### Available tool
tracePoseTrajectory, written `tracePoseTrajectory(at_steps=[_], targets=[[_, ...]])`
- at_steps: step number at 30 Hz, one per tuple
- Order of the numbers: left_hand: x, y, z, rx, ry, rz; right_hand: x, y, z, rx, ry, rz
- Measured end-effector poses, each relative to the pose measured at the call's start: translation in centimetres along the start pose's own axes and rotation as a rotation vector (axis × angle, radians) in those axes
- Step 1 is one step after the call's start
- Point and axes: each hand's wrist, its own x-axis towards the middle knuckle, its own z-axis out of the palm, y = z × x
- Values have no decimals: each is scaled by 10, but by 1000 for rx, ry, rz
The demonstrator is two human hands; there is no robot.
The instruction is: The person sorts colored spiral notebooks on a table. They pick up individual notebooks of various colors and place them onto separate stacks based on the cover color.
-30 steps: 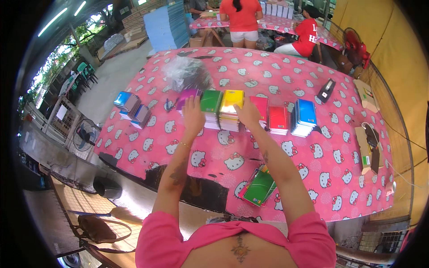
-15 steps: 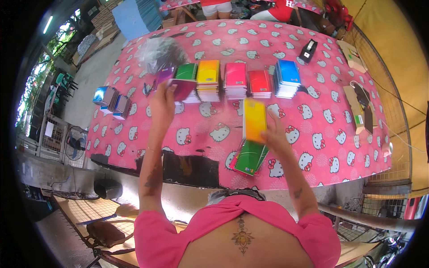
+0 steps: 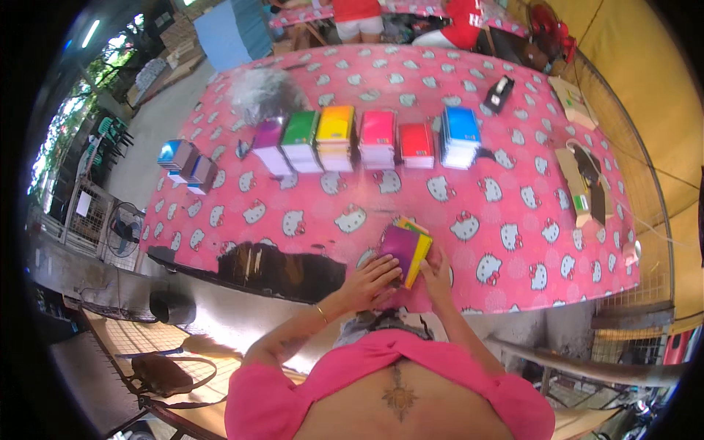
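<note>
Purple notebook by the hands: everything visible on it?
The purple notebook is rectangular, its cover apparently smooth card. It lies closed and slanted on top of a small pile near the table's front edge, partly covering a yellow notebook that shows along its right side. The left hand's fingers rest on its lower left part. Its binding is too unclear to tell.

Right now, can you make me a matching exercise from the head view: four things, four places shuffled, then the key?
Things:
1. left hand
2. red stack
3. plastic bag
4. right hand

Places:
A. beyond the purple stack
B. at the right side of the near pile
C. between the pink stack and blue stack
D. at the left side of the near pile

Pairs: 1-D, 2-C, 3-A, 4-B
</note>
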Motion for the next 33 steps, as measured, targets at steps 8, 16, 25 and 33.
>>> tracePoseTrajectory(at_steps=[8,16,25,33], targets=[[42,-74,35,-944,150,-1057,45,-30,40,337,-194,326],[-4,-45,-21,-1360,287,-770,6,-25,81,371,-278,-160],[-53,-53,-20,-1142,197,-516,-25,-3,122,237,-262,-508],[-54,-77,-42,-977,-169,-444,-23,18,122,113,-270,-441]])
